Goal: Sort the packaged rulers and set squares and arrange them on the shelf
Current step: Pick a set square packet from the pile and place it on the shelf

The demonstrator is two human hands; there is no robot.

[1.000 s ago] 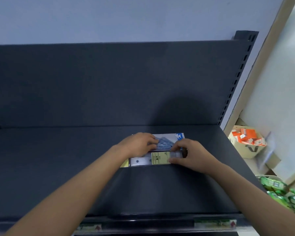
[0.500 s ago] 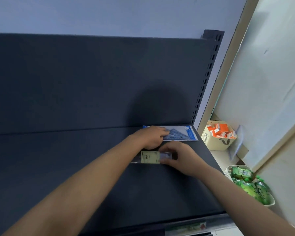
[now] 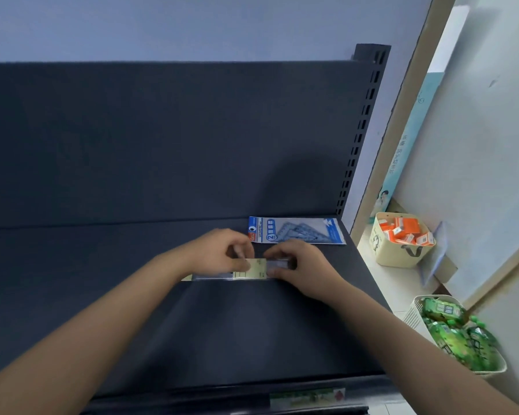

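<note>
Left hand (image 3: 219,253) and right hand (image 3: 300,265) pinch the packaged ruler (image 3: 253,269) between curled fingers, just before the set-square pack (image 3: 300,230) on the shelf (image 3: 102,283).

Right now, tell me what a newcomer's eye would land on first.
The left hand and right hand pinch a long clear ruler pack on the dark shelf. Just behind it, in the back right corner, a blue-and-white set-square pack lies flat. Past the shelf's right end sit a beige bin of orange boxes and a white basket of green packets.
</note>
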